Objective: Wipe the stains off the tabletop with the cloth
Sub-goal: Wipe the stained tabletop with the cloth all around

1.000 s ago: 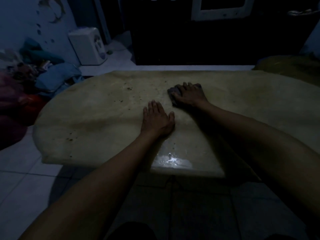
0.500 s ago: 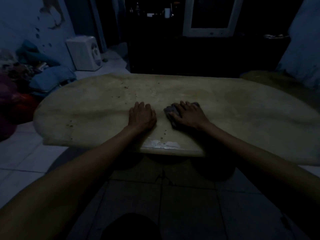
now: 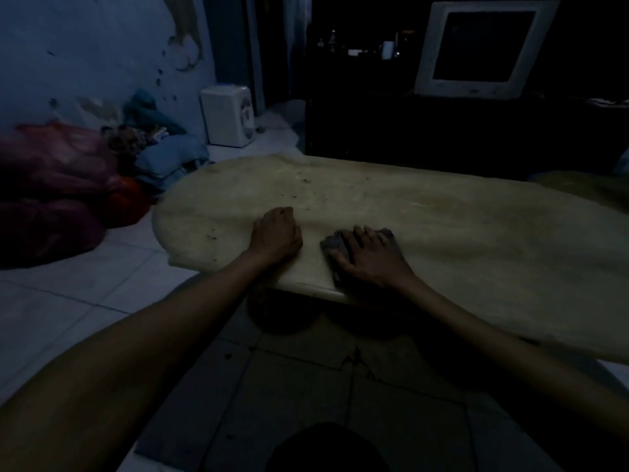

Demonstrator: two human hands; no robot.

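A pale oval tabletop (image 3: 459,229) fills the middle of the dim room. My right hand (image 3: 366,258) lies flat with spread fingers on a dark grey cloth (image 3: 332,245) near the table's front edge, pressing it down. To its left my left hand (image 3: 275,235) rests on the tabletop with its fingers curled under, holding nothing. Small dark specks of stain (image 3: 306,181) dot the surface beyond the left hand, and a few more specks (image 3: 212,237) sit near the left rim.
Bundles of red and blue cloth (image 3: 68,185) lie on the tiled floor at the left. A white box-shaped appliance (image 3: 228,115) stands by the wall. A dark cabinet (image 3: 425,131) carries a white-framed monitor (image 3: 483,49) behind the table.
My right hand has drawn the cloth back toward the table's front edge. My left hand's fingers have curled from flat. The camera has pulled back and turned right.
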